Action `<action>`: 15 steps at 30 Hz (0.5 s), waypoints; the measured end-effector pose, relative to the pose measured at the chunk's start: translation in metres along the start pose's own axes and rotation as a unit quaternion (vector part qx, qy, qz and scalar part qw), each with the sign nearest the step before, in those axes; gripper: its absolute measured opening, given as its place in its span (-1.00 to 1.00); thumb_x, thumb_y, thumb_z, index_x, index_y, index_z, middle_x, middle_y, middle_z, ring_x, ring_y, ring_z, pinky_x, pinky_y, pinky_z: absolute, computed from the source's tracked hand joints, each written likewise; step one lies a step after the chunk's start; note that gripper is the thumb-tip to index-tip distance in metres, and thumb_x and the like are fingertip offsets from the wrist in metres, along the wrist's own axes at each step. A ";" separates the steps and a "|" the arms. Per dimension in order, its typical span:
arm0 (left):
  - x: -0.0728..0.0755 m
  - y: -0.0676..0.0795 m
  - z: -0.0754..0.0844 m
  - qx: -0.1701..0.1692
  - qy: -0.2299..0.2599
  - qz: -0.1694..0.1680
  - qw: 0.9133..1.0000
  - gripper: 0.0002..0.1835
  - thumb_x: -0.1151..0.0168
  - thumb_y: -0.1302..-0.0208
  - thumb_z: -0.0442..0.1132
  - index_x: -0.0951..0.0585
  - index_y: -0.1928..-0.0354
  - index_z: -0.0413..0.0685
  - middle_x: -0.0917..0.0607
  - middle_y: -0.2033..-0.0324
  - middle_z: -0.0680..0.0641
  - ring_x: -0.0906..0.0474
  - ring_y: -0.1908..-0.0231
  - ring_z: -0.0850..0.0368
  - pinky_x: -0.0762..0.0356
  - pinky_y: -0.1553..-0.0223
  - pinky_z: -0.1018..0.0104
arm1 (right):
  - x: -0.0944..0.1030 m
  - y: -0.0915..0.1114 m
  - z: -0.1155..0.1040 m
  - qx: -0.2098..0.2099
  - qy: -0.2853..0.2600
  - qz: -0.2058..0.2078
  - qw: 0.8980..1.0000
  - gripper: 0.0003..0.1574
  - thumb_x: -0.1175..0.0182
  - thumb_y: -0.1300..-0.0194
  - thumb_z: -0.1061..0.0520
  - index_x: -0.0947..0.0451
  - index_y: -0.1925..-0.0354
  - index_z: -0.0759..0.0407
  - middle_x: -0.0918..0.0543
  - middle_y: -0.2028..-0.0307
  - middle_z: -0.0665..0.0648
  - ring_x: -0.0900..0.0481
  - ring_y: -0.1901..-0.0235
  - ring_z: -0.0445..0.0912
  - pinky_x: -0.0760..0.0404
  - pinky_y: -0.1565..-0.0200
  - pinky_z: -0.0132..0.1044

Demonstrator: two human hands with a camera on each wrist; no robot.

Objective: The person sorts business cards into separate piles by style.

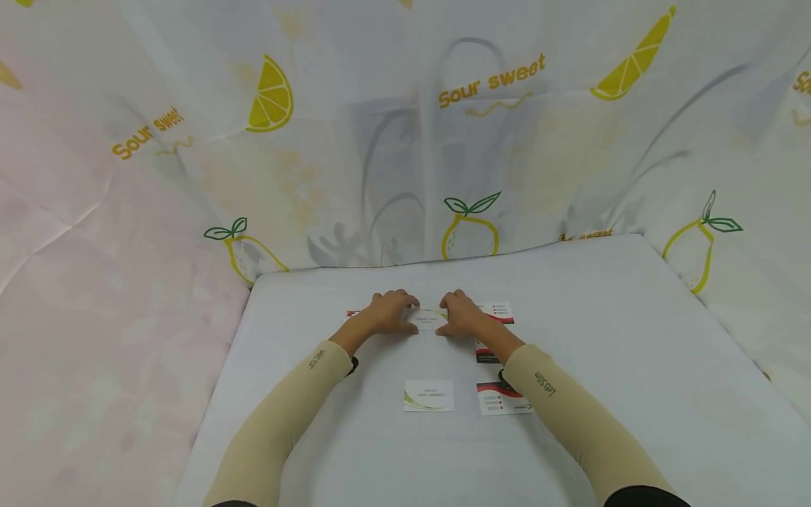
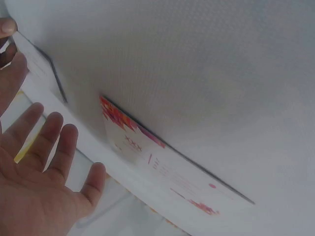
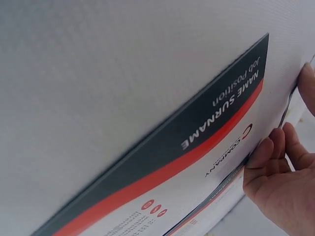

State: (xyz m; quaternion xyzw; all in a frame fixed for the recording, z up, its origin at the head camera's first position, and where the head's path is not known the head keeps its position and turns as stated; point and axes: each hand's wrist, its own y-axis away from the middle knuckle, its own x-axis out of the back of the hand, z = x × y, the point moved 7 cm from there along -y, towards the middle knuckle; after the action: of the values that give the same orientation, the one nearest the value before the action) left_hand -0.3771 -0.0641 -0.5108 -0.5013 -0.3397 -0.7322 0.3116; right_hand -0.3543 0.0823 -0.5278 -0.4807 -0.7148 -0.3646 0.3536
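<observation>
Alignment is apparently in hand, the far middle card (image 1: 427, 320) being gripped edgewise by left hand (image 1: 389, 312) and right hand (image 1: 463, 315); even release is judged necessary next.

Long beige sleeves (image 1: 279, 415) w/ dk lettering (image 1: 545, 384), blk wristbands (image 1: 353, 366) & blk upper bands (image 1: 643, 496).

White card (image 1: 427, 320) with yellow-green curve, black-red-white card (image 3: 182, 157) with wavy bands, beige sleeves (image 1: 285, 415) with dark lettering, lemon-print white backdrop (image 1: 393, 162)
</observation>
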 end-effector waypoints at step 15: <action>0.029 0.037 -0.052 0.022 0.036 0.052 0.998 -0.54 -0.30 -0.31 -0.07 -0.55 -0.19 -0.10 -0.62 -0.03 -0.17 -0.54 -0.07 -0.09 -0.36 -0.02 -0.16 | 0.002 0.002 0.003 -0.002 -0.039 -0.015 0.999 -0.22 -0.47 -0.12 0.00 -0.42 -0.19 0.30 -0.44 -0.08 0.25 -0.42 0.02 0.03 -0.42 -0.22 -0.06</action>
State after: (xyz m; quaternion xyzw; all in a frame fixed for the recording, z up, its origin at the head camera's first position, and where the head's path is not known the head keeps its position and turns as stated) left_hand -0.3841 -0.1309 -0.4907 -0.4845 -0.3174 -0.7251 0.3725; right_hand -0.3537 0.0864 -0.5272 -0.4843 -0.7344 -0.3526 0.3191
